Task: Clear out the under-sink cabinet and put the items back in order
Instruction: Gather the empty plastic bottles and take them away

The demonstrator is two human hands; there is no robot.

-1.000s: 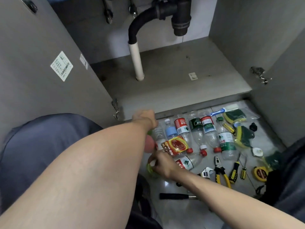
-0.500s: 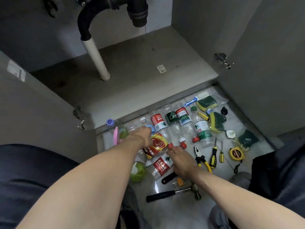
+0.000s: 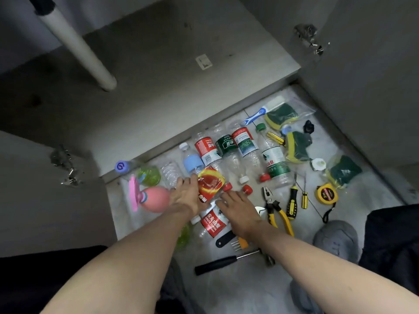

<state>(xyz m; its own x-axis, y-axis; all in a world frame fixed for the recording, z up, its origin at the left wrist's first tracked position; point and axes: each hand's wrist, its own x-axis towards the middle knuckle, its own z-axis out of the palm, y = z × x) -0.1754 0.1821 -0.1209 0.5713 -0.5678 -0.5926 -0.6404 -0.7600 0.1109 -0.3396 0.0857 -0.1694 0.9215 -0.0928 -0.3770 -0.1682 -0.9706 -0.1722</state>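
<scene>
While both arms reach down over the floor in the middle of the frame, I see the left hand lying flat, fingers stretched out and touching the red-and-yellow labelled bottle; whether it has any real hold I cannot tell. Just right of it, the right hand rests palm down with relaxed, fairly straight fingers on a red-labelled water bottle, fingertips near two red caps. Left of the left hand sits a pink toy-like bottle. Further up the frame, a row of plastic bottles lies side by side just in front of the cabinet floor, with its white drain pipe at upper left. At right lie pliers, two screwdrivers, a yellow tape measure and green-and-yellow sponges. Low in the frame lies a hammer.
</scene>
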